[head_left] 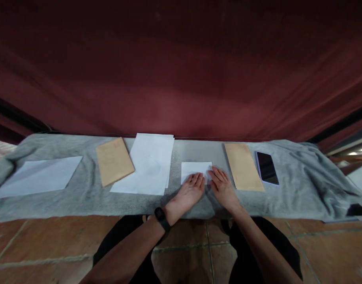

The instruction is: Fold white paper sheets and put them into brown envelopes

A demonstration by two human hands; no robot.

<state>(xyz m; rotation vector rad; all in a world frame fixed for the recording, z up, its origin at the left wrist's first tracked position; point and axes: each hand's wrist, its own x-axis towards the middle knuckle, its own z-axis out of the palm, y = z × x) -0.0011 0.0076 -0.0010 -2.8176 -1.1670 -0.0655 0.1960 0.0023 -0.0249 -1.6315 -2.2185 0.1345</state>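
A small white sheet of paper, perhaps folded, lies on the grey cloth in front of me. My left hand rests flat on its lower edge, fingers stretched out, with a dark band on the wrist. Against the sheet's right edge lies my right hand, its fingers extended and slightly apart. The fingertips of both hands come close together but do not hold the paper between them. Just right of my right hand is a brown envelope. The paper's lower part is hidden under my hands.
Larger white sheets lie left of centre, overlapped by a second brown envelope. Another white sheet is at far left. A phone lies right of the right envelope. The grey cloth covers a narrow surface before a red backdrop.
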